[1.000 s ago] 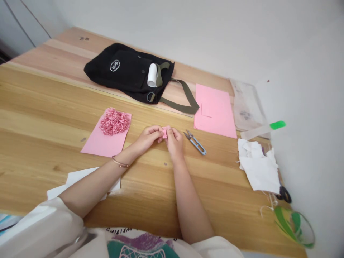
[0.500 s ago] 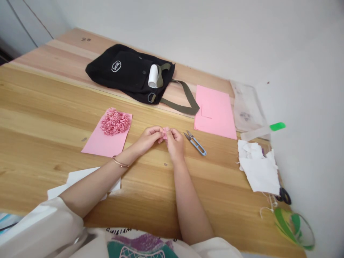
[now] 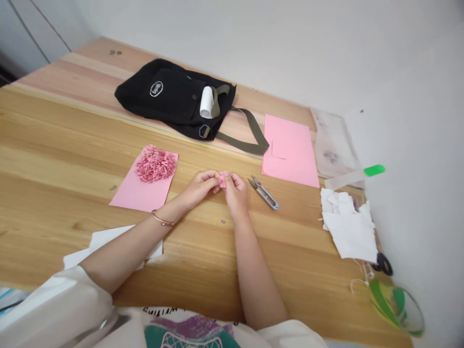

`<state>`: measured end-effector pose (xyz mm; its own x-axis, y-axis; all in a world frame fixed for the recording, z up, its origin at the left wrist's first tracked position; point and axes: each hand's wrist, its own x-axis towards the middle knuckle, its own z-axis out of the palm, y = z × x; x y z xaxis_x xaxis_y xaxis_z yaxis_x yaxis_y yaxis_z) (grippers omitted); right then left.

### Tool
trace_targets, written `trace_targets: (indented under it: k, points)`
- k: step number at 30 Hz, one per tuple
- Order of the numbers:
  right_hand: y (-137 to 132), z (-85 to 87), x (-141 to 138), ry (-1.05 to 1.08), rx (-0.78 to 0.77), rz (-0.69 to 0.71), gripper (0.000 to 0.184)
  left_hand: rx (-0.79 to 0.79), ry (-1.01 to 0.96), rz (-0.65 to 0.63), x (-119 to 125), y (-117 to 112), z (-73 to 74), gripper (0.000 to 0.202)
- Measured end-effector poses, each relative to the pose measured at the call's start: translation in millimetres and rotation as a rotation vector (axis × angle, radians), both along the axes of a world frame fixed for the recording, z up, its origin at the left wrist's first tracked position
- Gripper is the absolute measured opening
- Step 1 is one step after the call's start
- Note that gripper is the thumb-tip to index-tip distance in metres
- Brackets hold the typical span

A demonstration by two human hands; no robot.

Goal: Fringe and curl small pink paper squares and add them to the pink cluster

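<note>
My left hand (image 3: 199, 186) and my right hand (image 3: 235, 191) meet over the wooden table (image 3: 54, 145), fingers pinched together on a small pink paper piece (image 3: 222, 179) held between them. A bracelet sits on my left wrist. Small thread snips (image 3: 264, 192) lie just to the right of my right hand. To the left lies a pink paper sheet (image 3: 139, 192) with a heap of small pink curled paper bits (image 3: 155, 164) on its far end.
A black bag (image 3: 174, 96) with a white roll (image 3: 206, 101) lies at the back. A larger pink sheet (image 3: 290, 150) is at the back right. White crumpled paper (image 3: 350, 227), a green-tipped strip (image 3: 355, 175) and tape rolls (image 3: 397, 302) line the right edge by the wall.
Both hands stay pinched on the pink piece in the same spot; only slight finger movement shows. The view shifted a little.
</note>
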<state>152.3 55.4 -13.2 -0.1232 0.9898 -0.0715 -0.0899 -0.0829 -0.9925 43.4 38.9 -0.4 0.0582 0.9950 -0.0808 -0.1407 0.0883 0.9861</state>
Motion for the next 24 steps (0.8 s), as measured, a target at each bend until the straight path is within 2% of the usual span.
trace_targets:
  k: [24]
  points:
    - [-0.2,-1.3,1.1,-0.017,0.009,-0.003,0.035,-0.007,-0.021,0.01,1.2,0.0,-0.3,0.012]
